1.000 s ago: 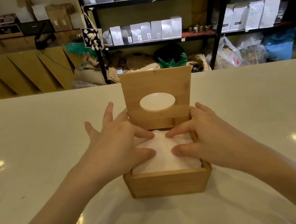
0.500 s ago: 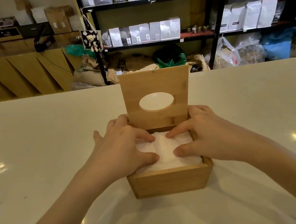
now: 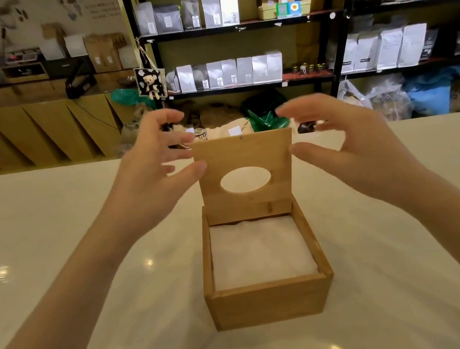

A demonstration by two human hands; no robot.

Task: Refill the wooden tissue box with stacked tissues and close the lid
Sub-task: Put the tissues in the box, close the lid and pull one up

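Both hands had left the tissues (image 3: 259, 252) — left hand (image 3: 150, 168) and right hand (image 3: 349, 144) were now open beside the upright lid (image 3: 243, 154); one wooden box (image 3: 271, 302) stood on the table (image 3: 52, 230) — one stack inside.

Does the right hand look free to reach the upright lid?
Probably yes: the right hand hovers open beside the lid, its thumb near the lid's right edge, with nothing between them.

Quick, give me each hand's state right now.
Left hand: open, holding nothing, beside the raised lid.
Right hand: open, holding nothing, on the lid's other side.
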